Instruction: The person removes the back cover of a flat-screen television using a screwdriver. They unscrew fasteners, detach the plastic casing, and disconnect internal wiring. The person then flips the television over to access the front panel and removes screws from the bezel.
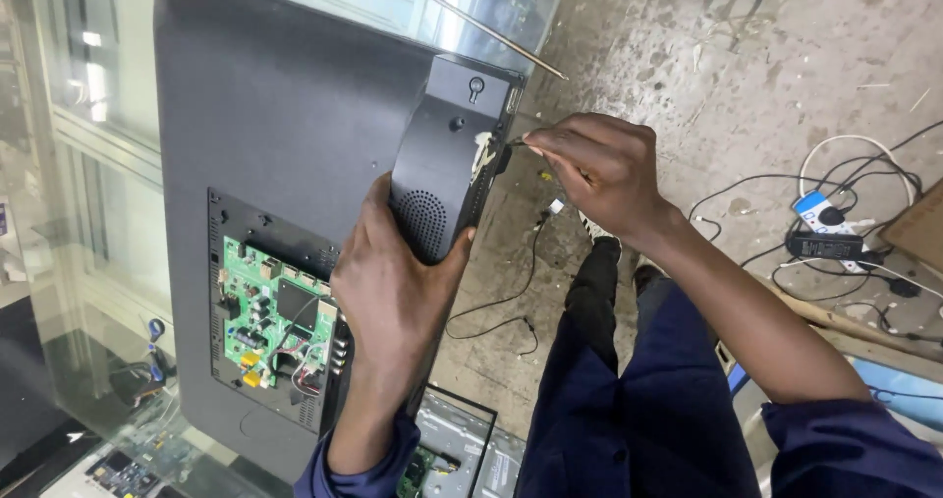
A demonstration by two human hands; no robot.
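A flat black television [265,105] lies back-side up on a glass surface, with a green circuit board [270,316] exposed in an opening. My left hand [393,287] grips a black plastic back cover [447,159] with a speaker grille, lifted at the set's right edge. My right hand [594,164] pinches a thin dark cable or connector [513,142] at the cover's side.
A glass counter [88,164] lies under and left of the television. Cables, a power strip [820,211] and a black adapter [825,246] lie on the concrete floor at right. Another metal chassis [462,449] sits below. My dark blue trousers [629,400] fill the bottom middle.
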